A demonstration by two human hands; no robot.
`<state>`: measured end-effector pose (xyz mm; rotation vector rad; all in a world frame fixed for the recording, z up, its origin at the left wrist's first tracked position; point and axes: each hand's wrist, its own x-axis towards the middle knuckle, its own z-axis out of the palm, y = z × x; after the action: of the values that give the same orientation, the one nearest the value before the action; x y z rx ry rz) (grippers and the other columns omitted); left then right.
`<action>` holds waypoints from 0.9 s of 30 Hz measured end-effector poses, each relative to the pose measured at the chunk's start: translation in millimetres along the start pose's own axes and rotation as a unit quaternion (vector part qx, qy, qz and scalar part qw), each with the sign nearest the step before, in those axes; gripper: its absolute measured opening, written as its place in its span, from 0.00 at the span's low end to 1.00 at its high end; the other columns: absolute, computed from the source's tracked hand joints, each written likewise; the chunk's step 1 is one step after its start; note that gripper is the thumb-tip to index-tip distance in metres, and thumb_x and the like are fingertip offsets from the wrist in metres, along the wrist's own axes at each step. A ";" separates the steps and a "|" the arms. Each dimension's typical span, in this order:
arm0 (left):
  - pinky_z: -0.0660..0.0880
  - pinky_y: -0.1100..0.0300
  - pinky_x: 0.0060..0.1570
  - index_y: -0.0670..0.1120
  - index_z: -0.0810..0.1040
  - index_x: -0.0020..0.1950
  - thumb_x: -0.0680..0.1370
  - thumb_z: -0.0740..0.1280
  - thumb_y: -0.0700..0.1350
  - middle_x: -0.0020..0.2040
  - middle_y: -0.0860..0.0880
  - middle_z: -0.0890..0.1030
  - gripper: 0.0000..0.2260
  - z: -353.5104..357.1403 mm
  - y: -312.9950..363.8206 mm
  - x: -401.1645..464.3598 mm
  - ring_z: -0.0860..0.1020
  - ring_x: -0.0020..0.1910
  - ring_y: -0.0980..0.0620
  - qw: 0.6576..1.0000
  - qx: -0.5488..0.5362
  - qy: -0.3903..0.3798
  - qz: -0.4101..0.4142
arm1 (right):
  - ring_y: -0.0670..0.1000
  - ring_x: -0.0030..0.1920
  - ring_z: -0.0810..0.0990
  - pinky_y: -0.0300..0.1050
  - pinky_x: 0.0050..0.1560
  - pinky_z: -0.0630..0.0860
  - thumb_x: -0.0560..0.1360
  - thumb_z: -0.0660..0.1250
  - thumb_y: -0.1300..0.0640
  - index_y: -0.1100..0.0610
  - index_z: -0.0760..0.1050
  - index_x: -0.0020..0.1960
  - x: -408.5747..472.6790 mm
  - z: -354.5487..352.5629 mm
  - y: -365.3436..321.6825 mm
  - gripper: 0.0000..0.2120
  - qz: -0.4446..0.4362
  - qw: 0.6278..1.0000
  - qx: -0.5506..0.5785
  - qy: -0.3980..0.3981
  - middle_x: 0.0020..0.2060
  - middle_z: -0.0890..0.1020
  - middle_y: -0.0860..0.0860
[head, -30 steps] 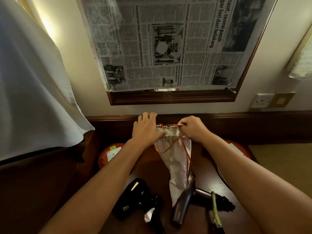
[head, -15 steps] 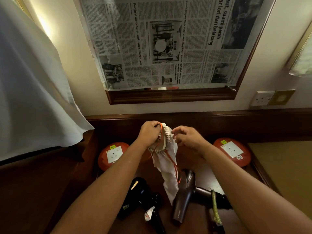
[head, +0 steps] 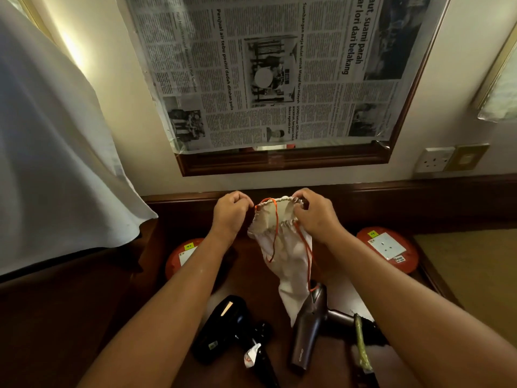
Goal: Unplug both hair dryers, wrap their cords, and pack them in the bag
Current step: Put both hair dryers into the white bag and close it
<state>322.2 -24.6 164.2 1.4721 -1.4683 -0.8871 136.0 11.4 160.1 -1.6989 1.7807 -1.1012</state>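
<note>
Both hands hold the cream drawstring bag (head: 282, 256) up over the desk's (head: 117, 312) back edge — left hand (head: 230, 212) pinching the gathered rim, right hand (head: 314, 217) gripping the opposite side, mouth spread. Below, near the front edge, lie the black hair dryer (head: 223, 329) and the grey hair dryer (head: 309, 326).

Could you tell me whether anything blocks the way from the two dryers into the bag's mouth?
Nothing visible does. Both hands hold the bag open above the black dryer and grey dryer; only its orange drawstring hangs across the opening.
</note>
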 end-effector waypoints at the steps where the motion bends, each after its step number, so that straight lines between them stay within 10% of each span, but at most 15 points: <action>1: 0.71 0.58 0.42 0.44 0.79 0.36 0.77 0.63 0.38 0.39 0.48 0.78 0.10 1.7 0.2 -0.4 0.74 0.40 0.52 0.999 0.015 0.019 0.022 | 0.48 0.44 0.77 0.41 0.43 0.74 0.77 0.63 0.60 0.57 0.77 0.53 3.8 -1.3 -1.2 0.07 -0.016 1.000 -0.019 -0.001 0.44 0.79 0.50; 7: 0.69 0.54 0.55 0.48 0.76 0.61 0.75 0.66 0.60 0.56 0.48 0.77 0.21 29.7 5.8 -1.0 0.73 0.56 0.49 0.948 0.247 -0.051 0.195 | 0.51 0.44 0.75 0.41 0.42 0.66 0.75 0.66 0.59 0.57 0.78 0.50 20.2 -4.3 -7.6 0.05 -0.098 0.988 -0.114 -0.041 0.43 0.77 0.53; 13: 0.69 0.58 0.46 0.43 0.80 0.48 0.76 0.65 0.41 0.49 0.46 0.75 0.05 12.3 -0.7 9.5 0.74 0.49 0.48 0.943 0.279 -0.030 0.178 | 0.49 0.45 0.73 0.42 0.46 0.68 0.75 0.63 0.62 0.57 0.79 0.51 28.5 -26.8 -3.4 0.08 -0.081 0.989 -0.127 -0.002 0.46 0.77 0.53; 21: 0.71 0.53 0.56 0.45 0.75 0.64 0.79 0.64 0.55 0.59 0.45 0.77 0.19 33.7 20.4 3.4 0.73 0.59 0.47 0.934 0.265 -0.057 0.232 | 0.49 0.46 0.74 0.41 0.46 0.67 0.75 0.64 0.62 0.56 0.79 0.51 36.7 -26.8 -11.9 0.07 -0.106 0.983 -0.130 -0.069 0.46 0.76 0.51; 27: 0.68 0.54 0.39 0.39 0.77 0.52 0.81 0.57 0.41 0.50 0.40 0.80 0.10 40.1 23.0 5.3 0.79 0.50 0.38 0.880 0.424 -0.060 0.205 | 0.54 0.35 0.74 0.46 0.35 0.69 0.71 0.60 0.64 0.61 0.75 0.37 37.3 -27.1 -6.9 0.06 -0.083 0.981 -0.174 -0.008 0.33 0.78 0.53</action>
<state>276.7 -32.1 170.4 1.5896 -2.3214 -0.0316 113.7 -17.7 189.0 -2.0868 1.9379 -0.8722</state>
